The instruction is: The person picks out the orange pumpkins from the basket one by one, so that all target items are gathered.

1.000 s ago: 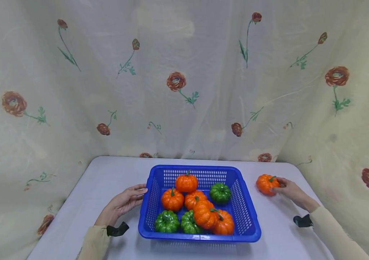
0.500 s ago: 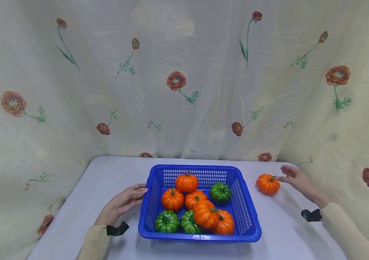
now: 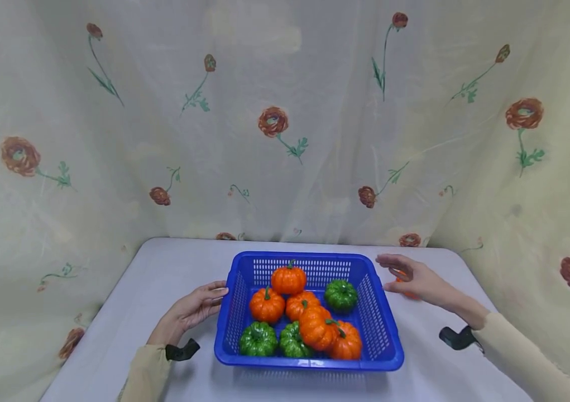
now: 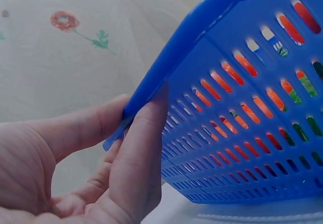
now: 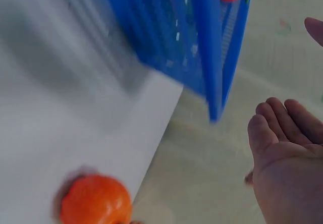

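Observation:
A blue plastic basket (image 3: 264, 363) with slotted walls holds several small orange and green pumpkins (image 3: 287, 280). At its left side my left hand (image 3: 189, 310) pinches the rim (image 4: 164, 57) between thumb and fingers, as the left wrist view shows up close. My right hand (image 3: 422, 285), holding nothing, hovers near the basket's far right corner with thumb and fingers spread apart. Under and behind it a loose orange pumpkin (image 5: 96, 201) sits on the table, mostly covered by the hand in the head view.
The white table (image 3: 179, 262) extends around the basket, its far edge meeting a hanging flower-print cloth (image 3: 315, 167). More cloth hangs at the left and right sides. Each wrist carries a black camera strap piece (image 3: 182, 350).
My right hand has let go of the loose orange pumpkin, pulled back to the right, then swung left to the basket's right rim. My left hand has stayed on the rim.

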The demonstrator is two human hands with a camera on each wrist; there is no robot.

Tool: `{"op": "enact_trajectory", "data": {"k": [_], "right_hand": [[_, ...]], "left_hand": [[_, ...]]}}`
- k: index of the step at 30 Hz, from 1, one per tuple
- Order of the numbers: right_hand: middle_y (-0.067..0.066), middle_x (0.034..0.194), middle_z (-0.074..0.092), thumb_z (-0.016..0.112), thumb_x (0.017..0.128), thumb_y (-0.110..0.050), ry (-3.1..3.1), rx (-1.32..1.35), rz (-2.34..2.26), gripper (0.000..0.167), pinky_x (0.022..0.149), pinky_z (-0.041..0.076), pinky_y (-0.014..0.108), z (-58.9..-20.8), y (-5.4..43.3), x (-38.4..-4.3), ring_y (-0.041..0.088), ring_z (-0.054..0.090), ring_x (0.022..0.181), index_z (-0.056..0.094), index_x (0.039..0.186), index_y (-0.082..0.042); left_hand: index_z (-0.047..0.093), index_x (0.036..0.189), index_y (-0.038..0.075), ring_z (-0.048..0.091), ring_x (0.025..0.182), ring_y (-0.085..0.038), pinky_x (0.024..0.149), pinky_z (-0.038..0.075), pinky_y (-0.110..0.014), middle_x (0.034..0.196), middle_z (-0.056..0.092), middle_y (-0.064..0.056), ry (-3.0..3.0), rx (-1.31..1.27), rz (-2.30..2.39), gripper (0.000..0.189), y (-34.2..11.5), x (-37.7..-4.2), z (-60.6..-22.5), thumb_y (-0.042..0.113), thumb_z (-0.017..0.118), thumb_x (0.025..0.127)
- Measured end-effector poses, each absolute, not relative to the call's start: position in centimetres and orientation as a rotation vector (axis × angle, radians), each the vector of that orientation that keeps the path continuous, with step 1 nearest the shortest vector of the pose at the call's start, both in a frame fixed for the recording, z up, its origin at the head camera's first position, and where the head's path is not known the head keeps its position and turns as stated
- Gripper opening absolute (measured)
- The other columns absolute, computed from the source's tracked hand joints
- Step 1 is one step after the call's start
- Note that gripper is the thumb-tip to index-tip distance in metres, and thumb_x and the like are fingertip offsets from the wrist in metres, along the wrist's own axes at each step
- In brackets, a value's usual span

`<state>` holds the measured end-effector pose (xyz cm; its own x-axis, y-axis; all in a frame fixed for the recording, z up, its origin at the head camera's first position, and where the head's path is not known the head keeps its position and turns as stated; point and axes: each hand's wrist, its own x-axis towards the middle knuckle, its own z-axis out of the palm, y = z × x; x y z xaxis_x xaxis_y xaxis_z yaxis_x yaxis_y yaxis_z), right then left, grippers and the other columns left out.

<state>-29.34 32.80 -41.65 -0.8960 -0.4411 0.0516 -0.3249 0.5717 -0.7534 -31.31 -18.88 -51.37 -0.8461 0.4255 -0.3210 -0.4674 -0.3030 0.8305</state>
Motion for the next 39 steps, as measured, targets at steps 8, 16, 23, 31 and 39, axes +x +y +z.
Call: {"op": "enact_trajectory", "data": {"k": [8, 16, 23, 31, 39], "right_hand": [[0.020, 0.149, 0.038, 0.072, 0.087, -0.028, 2.400, -0.732, -1.167, 0.070, 0.109, 0.031, 0.063, -41.2, 27.3, -27.6, 0.045, 0.031, 0.140, 0.038, 0.144, -0.008], [0.019, 0.151, 0.037, 0.073, 0.085, -0.022, 2.213, -0.768, -1.124, 0.074, 0.114, 0.027, 0.057, -41.1, 24.3, -27.2, 0.041, 0.032, 0.141, 0.035, 0.146, -0.003], [0.018, 0.150, 0.039, 0.074, 0.085, -0.020, 2.184, -0.797, -1.060, 0.072, 0.115, 0.028, 0.055, -41.7, 22.8, -27.1, 0.041, 0.034, 0.140, 0.037, 0.144, -0.003], [0.017, 0.151, 0.037, 0.075, 0.083, -0.018, 2.116, -0.769, -1.083, 0.075, 0.115, 0.029, 0.054, -43.3, 21.6, -26.9, 0.037, 0.036, 0.140, 0.036, 0.145, -0.003], [0.018, 0.149, 0.038, 0.077, 0.081, -0.017, 2.104, -0.745, -1.089, 0.077, 0.114, 0.032, 0.054, -43.6, 21.2, -27.1, 0.037, 0.038, 0.137, 0.037, 0.144, -0.004]], "left_hand": [[0.026, 0.145, 0.001, 0.070, 0.095, -0.018, 0.087, 0.057, -0.030, 0.113, 0.066, -0.009, 1.401, -0.068, 2.178, 0.057, -19.0, -31.4, -51.3, 0.008, 0.056, 0.097], [0.028, 0.145, 0.002, 0.070, 0.096, -0.018, 0.088, 0.057, -0.030, 0.113, 0.066, -0.008, 1.406, -0.083, 2.185, 0.057, -18.9, -31.8, -51.1, 0.008, 0.058, 0.096], [0.029, 0.142, 0.001, 0.070, 0.094, -0.017, 0.087, 0.057, -0.029, 0.110, 0.067, -0.008, 1.390, -0.040, 2.190, 0.052, -18.7, -31.8, -51.1, 0.008, 0.055, 0.098], [0.031, 0.141, 0.000, 0.070, 0.092, -0.017, 0.085, 0.058, -0.029, 0.109, 0.067, -0.008, 1.382, -0.058, 2.199, 0.052, -18.7, -31.3, -51.3, 0.008, 0.056, 0.097], [0.022, 0.145, -0.002, 0.070, 0.094, -0.016, 0.086, 0.058, -0.028, 0.110, 0.067, -0.009, 1.357, -0.025, 2.198, 0.058, -18.8, -31.3, -51.2, 0.007, 0.055, 0.098]]}}
